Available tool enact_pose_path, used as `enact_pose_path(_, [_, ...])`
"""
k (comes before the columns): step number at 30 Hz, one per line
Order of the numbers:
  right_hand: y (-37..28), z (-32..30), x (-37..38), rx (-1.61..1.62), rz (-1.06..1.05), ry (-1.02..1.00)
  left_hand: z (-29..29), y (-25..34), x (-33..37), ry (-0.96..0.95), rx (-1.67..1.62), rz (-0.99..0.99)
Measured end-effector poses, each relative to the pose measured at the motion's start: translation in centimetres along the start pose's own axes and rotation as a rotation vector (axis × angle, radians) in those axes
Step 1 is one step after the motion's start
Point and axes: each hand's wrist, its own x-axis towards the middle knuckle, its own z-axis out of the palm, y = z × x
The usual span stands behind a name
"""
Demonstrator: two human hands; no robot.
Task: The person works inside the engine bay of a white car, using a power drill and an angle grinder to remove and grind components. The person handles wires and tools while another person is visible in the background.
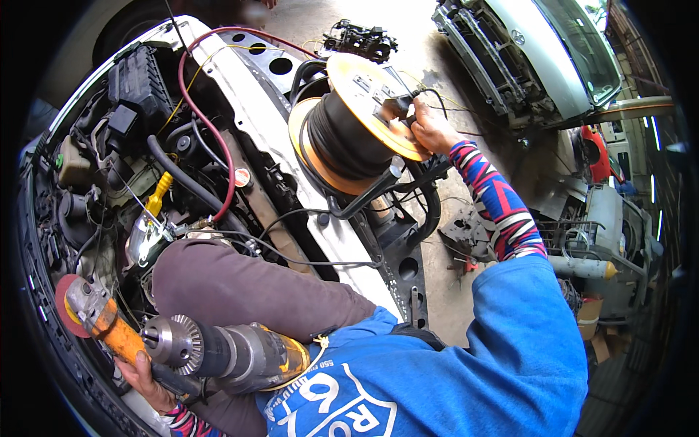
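Note:
My left hand (pixel 149 386), at the lower left, is closed around the orange body of an angle grinder (pixel 120 336). The grinder has a grey metal head and a reddish disc at its far end. My right hand (pixel 435 130) reaches out to a cable reel (pixel 348 73) with orange flanges and black cable wound on it. Its fingers are closed on a black plug (pixel 397 109) at the reel's face; part of the plug is hidden by glare and fingers. A large yellow and grey drill (pixel 251 355) with a toothed metal chuck rests against my lap.
I sit over an open engine bay (pixel 95 182), beside a white front body panel (pixel 291 153). A red hose (pixel 218 124) and black cables cross the bay near a yellow-handled tool (pixel 159 193). Another car (pixel 524 44) stands at upper right; black parts (pixel 357 40) lie on the floor.

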Motion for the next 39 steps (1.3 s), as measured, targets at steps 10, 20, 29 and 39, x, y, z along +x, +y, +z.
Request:
enact_pose_path(10, [5.1, 3.6, 2.5, -0.25, 0.075, -0.071, 1.0, 0.0, -0.5, 0.087, 0.11, 0.092])
enact_pose_path(20, [-31.5, -5.1, -21.5, 0.968, -0.795, 0.449, 3.2, 0.9, -4.2, 0.231, -0.031, 0.131])
enact_pose_path(29, [-38.0, 0.1, -18.6, 1.019, -0.382, -0.018, 3.7, 1.0, -9.4, 0.231, -0.081, 0.191])
enact_pose_path(39, [-29.2, -4.2, -17.0, 1.372, -0.041, 0.025, 2.7, 2.6, -12.2, 0.217, -0.116, 0.143])
